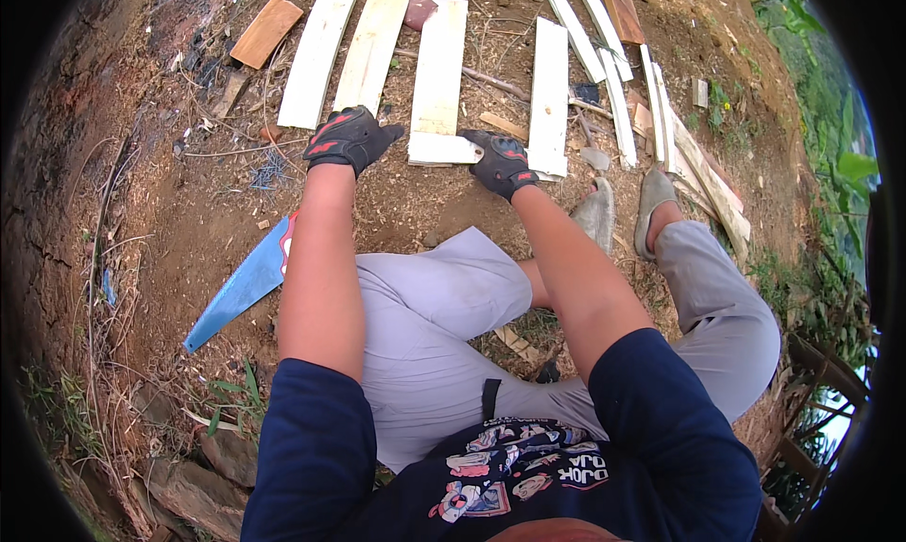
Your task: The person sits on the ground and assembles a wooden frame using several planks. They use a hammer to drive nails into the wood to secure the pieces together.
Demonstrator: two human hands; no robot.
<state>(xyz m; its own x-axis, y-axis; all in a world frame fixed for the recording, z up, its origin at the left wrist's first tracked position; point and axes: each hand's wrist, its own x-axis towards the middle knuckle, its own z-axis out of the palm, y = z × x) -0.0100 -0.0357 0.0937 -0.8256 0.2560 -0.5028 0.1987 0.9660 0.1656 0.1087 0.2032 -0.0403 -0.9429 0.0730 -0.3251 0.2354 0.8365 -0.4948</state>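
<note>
While the wearer sits on bare, chip-strewn soil, two gloved hands work about a short pale crosspiece [439, 150], which serves here as the landmark for all positions. The crosspiece lies across the near end of the middle plank [440, 65], which runs away from the wearer. At the right part of the crosspiece, the right hand [503, 164], in a black glove with red markings, grasps the wood; its fingers are partly hidden. To the left of the crosspiece and apart from it, the left hand [351, 141], gloved alike, lies at the near end of a broad plank [376, 42]; whether it grips or merely rests cannot be told. Farther left of the crosspiece lies a second broad plank [316, 56], with a reddish-brown block [267, 32] beyond. To the right of the crosspiece, past the right hand, stretches a narrower plank [549, 89], and farther right are several thin strips [618, 117]. Nearer the wearer than the crosspiece, and to its left, a blue-bladed handsaw [241, 282] lies on the ground, its red handle partly covered by the left forearm. Right of the crosspiece, on the wearer's side, are two grey shoes [595, 216].
</note>
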